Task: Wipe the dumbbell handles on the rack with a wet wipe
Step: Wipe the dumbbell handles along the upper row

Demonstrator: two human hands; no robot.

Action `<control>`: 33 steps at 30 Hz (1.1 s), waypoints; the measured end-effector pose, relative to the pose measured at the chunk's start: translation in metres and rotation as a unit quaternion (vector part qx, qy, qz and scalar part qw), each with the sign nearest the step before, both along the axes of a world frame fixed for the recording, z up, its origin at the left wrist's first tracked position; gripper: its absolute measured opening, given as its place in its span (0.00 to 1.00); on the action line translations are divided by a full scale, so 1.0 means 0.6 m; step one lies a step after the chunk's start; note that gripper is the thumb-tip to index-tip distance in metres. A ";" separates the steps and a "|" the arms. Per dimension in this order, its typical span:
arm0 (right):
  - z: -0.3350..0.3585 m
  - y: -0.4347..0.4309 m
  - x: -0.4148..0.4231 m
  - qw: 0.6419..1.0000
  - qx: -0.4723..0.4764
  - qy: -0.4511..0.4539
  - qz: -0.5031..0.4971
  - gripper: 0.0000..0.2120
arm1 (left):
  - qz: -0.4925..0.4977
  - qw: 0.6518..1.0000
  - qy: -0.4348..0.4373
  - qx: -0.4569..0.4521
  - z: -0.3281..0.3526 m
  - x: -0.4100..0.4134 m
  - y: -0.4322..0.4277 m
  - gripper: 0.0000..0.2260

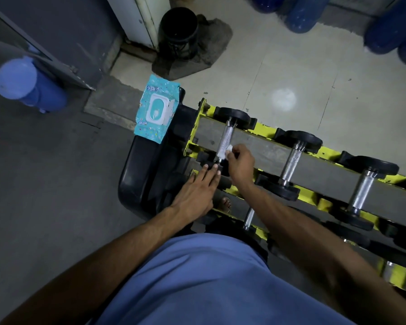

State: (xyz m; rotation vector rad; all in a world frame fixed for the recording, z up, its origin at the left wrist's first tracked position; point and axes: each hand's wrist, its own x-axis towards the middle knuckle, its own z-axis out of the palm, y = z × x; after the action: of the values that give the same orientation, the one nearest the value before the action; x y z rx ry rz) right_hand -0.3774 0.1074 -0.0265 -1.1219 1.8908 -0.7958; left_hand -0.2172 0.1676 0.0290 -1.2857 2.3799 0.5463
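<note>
The dumbbell handle (226,141) lies on the top tier of the yellow rack (263,131), its long axis running from the near head up and slightly right toward the far head. A small wad of wet wipe (228,150) is pressed to its lower right side, pinched in the fingers (235,151) of the right hand (240,164), the nearer hand. The left hand (198,190) rests flat, fingers spread, on the near head just below. I'd judge the next stroke runs up along that axis. The wipe pack (156,109) sits left, well apart.
</note>
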 end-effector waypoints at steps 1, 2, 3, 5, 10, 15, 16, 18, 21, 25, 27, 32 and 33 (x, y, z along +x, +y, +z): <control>0.001 -0.020 -0.003 0.999 0.025 -0.028 -0.020 0.05 | -0.001 1.000 0.000 0.000 0.001 0.000 0.000 0.40; 0.005 -0.044 -0.005 0.995 0.049 -0.071 -0.049 0.06 | -0.003 1.000 -0.001 -0.001 0.002 0.001 0.000 0.40; 0.012 -0.071 -0.008 0.984 0.075 -0.133 -0.089 0.07 | -0.004 1.000 -0.002 -0.002 0.003 0.001 0.000 0.40; 0.027 -0.119 -0.010 0.925 0.137 -0.307 -0.179 0.12 | -0.005 1.000 -0.003 0.000 0.007 0.001 -0.002 0.40; 0.017 -0.151 -0.016 0.818 0.176 -0.497 -0.230 0.19 | -0.007 1.000 -0.004 -0.001 0.011 0.000 -0.003 0.40; -0.008 -0.128 0.005 0.857 0.102 -0.389 -0.322 0.06 | -0.021 1.000 -0.007 -0.005 0.008 0.000 -0.005 0.39; -0.010 -0.118 0.008 0.882 0.094 -0.342 -0.311 0.08 | -0.019 1.000 -0.007 -0.004 0.008 0.001 -0.005 0.39; -0.012 -0.086 0.013 0.921 0.099 -0.245 -0.285 0.12 | -0.016 1.000 -0.006 -0.001 0.007 0.004 -0.005 0.39; -0.018 -0.019 0.017 0.981 0.121 -0.064 -0.139 0.06 | -0.018 1.000 -0.002 0.000 0.008 0.006 -0.007 0.40; -0.007 -0.001 0.013 0.994 0.085 0.029 -0.055 0.06 | -0.018 1.000 0.004 -0.005 0.005 0.005 -0.006 0.40; -0.002 -0.049 0.004 0.992 0.073 0.026 -0.101 0.06 | -0.016 1.000 0.006 -0.002 0.004 0.003 -0.005 0.40; 0.015 -0.102 -0.006 0.994 -0.003 0.046 -0.099 0.03 | -0.004 1.000 0.026 -0.004 0.007 0.002 -0.005 0.39; 0.012 -0.080 0.000 0.995 -0.035 0.060 -0.065 0.03 | -0.002 1.000 0.026 -0.002 0.007 0.002 -0.004 0.39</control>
State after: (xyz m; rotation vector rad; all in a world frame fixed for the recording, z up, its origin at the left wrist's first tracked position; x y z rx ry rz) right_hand -0.3774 0.0591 -0.0190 -1.1204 2.0678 -0.8895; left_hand -0.2158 0.1650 0.0333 -1.2838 2.4269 0.5811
